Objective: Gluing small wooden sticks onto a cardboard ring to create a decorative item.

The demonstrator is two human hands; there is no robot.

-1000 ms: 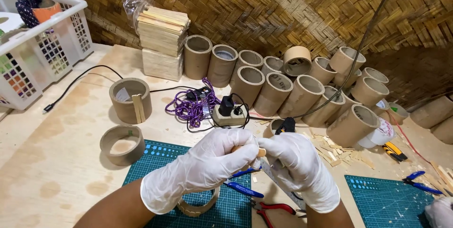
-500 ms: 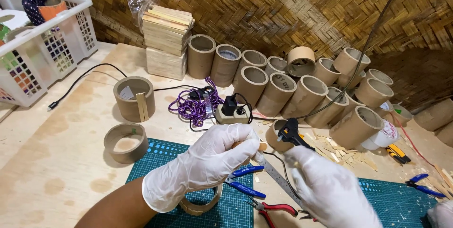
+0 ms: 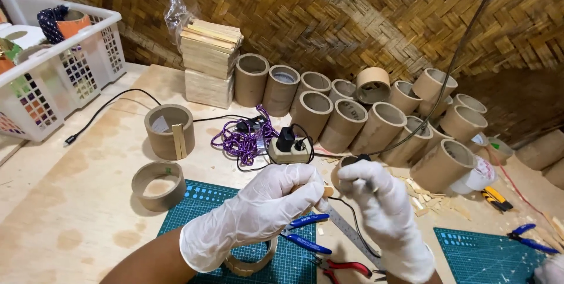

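Head view: a small wooden stick (image 3: 326,190) is pinched in the gloved left hand (image 3: 267,207), just beside the right hand (image 3: 376,201).

The stick is judged light, thin and stiff, easily snapped, and best gripped near its middle with fingertips. It is held above the green cutting mat (image 3: 194,213), its tip showing between the two hands. The left hand is curled closed around it. The right hand is closed on a black-tipped tool (image 3: 358,158), with a cable trailing below. Blue pliers (image 3: 302,231) and cardboard tubes (image 3: 343,125) lie beyond.
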